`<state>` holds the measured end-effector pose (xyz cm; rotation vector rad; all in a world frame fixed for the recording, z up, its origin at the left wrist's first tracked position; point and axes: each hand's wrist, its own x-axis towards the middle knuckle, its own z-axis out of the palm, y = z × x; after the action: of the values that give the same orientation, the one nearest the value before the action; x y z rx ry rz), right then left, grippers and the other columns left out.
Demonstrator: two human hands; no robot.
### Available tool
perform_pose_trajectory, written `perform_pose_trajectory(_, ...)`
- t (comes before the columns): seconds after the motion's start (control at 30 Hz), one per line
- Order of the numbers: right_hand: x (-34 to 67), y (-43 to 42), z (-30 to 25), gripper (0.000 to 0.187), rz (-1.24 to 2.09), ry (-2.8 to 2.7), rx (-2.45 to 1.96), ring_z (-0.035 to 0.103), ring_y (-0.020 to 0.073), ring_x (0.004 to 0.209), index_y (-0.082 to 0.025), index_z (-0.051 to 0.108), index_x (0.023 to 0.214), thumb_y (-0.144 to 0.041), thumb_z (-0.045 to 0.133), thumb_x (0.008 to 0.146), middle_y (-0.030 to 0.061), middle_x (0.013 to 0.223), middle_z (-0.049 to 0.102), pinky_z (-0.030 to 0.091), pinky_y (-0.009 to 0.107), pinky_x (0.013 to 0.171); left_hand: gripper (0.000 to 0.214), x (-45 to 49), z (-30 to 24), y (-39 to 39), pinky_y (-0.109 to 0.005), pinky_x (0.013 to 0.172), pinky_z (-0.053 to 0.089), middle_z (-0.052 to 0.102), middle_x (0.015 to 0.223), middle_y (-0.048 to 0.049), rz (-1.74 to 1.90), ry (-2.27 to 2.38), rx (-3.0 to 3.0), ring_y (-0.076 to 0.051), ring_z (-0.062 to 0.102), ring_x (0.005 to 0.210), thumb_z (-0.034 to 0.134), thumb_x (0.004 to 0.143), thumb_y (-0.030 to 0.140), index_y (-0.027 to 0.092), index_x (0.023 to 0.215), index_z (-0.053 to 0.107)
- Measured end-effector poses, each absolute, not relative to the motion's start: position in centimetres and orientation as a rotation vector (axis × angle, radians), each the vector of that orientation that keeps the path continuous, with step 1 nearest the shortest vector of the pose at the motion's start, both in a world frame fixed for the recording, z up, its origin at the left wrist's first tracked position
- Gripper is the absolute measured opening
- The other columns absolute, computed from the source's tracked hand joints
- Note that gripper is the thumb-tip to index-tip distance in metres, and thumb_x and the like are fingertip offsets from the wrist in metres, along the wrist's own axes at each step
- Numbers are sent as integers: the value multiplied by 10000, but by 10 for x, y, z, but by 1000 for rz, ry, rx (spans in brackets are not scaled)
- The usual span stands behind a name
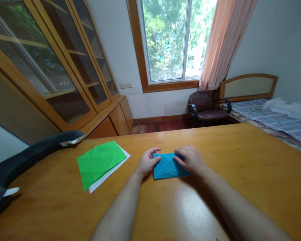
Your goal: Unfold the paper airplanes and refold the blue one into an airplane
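Note:
A folded blue sheet of paper (167, 166) lies flat on the wooden table (240, 167) in front of me. My left hand (147, 161) grips its left edge, thumb on top and fingers curled at the far corner. My right hand (190, 159) lies over the sheet's right half, fingers bent and pressing down along the top edge. Both hands touch the blue paper.
A creased green sheet (100, 162) lies on a white sheet (107, 174) left of my hands. A dark plush toy (20, 164) stretches along the table's left edge. Beyond the table stand a glass-door cabinet (65, 73), a dark chair (207, 107), a bed (273, 120) and a window (170, 40).

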<state>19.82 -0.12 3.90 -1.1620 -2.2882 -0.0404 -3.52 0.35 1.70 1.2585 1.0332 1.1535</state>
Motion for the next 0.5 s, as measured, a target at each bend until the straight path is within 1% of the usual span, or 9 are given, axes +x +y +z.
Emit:
perform_pose_trajectory(0.07, 200, 1, 37, 271, -24, -2250, -1208, 637, 223, 804, -215, 726, 1011, -397, 584, 869, 85, 880, 740, 416, 339, 766, 438, -33, 12, 5, -213, 582, 427, 651, 785, -16, 1178, 1078, 1296, -120, 551, 646, 819, 574, 300, 149, 966, 695)
perform_pose_trajectory(0.17, 207, 3, 34, 308, 56, -2160, -1275, 648, 234, 823, -224, 731, 1031, -433, 606, 842, 82, 917, 744, 435, 343, 763, 348, -31, 8, 7, -231, 597, 443, 650, 758, -15, 1226, 1139, 1319, -141, 561, 665, 801, 583, 303, 156, 877, 689)
perform_pose_trajectory(0.27, 220, 8, 31, 334, 226, -1999, -1360, 645, 232, 777, -228, 746, 1006, -463, 643, 792, 65, 857, 739, 454, 342, 718, 308, -31, 8, 8, -248, 633, 453, 651, 755, -19, 1275, 1179, 1315, -154, 570, 687, 787, 595, 294, 161, 856, 690)
perform_pose_trajectory(0.4, 237, 19, 25, 311, 637, -1669, -1336, 623, 206, 682, -225, 768, 878, -437, 725, 656, 33, 727, 705, 474, 323, 655, 292, -31, 7, 8, -260, 668, 457, 660, 770, -28, 1323, 1200, 1287, -164, 579, 708, 790, 586, 293, 162, 827, 692)
perform_pose_trajectory(0.5, 243, 24, 21, 333, 900, -1453, -1287, 624, 218, 696, -210, 766, 809, -378, 797, 523, 49, 746, 706, 480, 318, 636, 326, -31, 5, 10, -251, 635, 449, 663, 764, -23, 1328, 1208, 1247, -158, 576, 689, 794, 578, 305, 160, 852, 690)
